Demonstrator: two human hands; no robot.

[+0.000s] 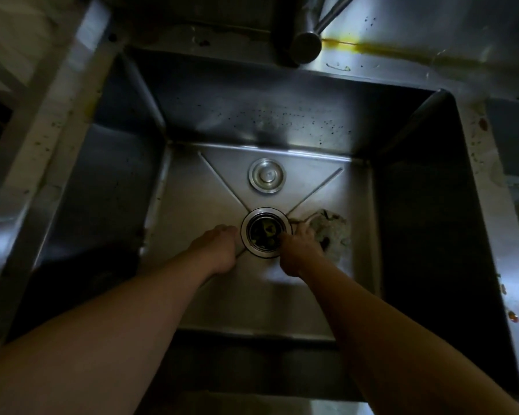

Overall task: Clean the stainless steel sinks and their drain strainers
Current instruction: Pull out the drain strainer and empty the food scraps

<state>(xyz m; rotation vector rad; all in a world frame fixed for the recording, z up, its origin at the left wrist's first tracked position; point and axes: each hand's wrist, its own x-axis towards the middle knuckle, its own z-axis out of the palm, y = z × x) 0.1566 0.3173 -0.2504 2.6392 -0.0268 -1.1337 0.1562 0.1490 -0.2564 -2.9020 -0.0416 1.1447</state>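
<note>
Left hand (219, 248) resting beside drain strainer (265, 232) at sink (297, 187) centre, finger state indiscernible, right hand (298, 250) fingers curled at strainer rim, grasp unclear, stopper lid (267, 175) toward far edge.

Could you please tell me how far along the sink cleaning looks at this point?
Early. Done: the round stopper is out, lying on the sink floor. In hand: both hands, left hand and right hand, are at the drain strainer, which holds debris. Left: the residue patch, the speckled back wall and the stained rim.

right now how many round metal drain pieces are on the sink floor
2: the drain strainer at the centre between both hands, and a loose drain cover lying just behind it. No others visible.
</note>
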